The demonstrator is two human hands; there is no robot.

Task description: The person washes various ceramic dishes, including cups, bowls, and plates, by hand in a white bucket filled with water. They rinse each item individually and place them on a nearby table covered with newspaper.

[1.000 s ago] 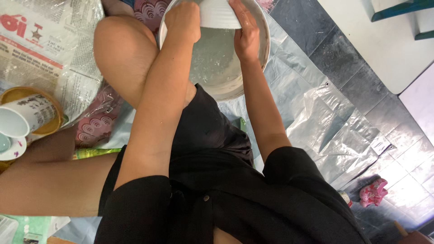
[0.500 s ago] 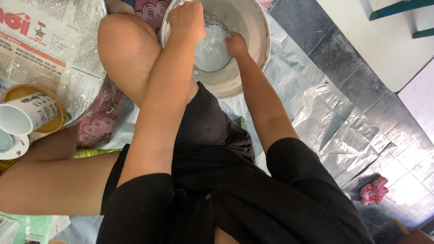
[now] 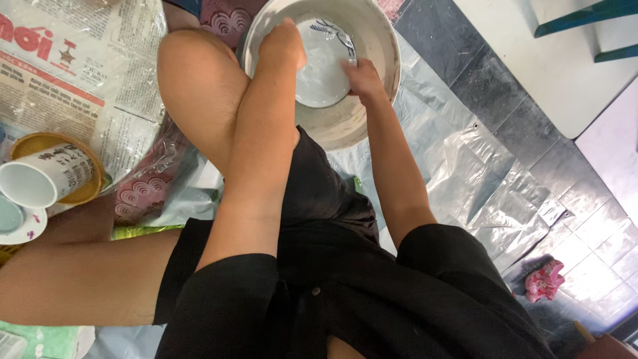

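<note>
Grey plastic sheet (image 3: 465, 166) (crinkled) over floor

The floor (image 3: 598, 219) is covered by a crinkled silvery plastic sheet (image 3: 478, 179), with pale tiles showing bare toward the right edge. A large white basin (image 3: 345, 126) sits on the sheet near the top. A newspaper under clear plastic (image 3: 73, 86) lies at the top left corner. Below it, at the left edge, a white cup (image 3: 43, 179) lies tipped on a round brown lid (image 3: 86, 189), just beside a small white dish (image 3: 20, 223). A pink crumpled rag (image 3: 543, 280) lies on the tiles at the lower right
</note>
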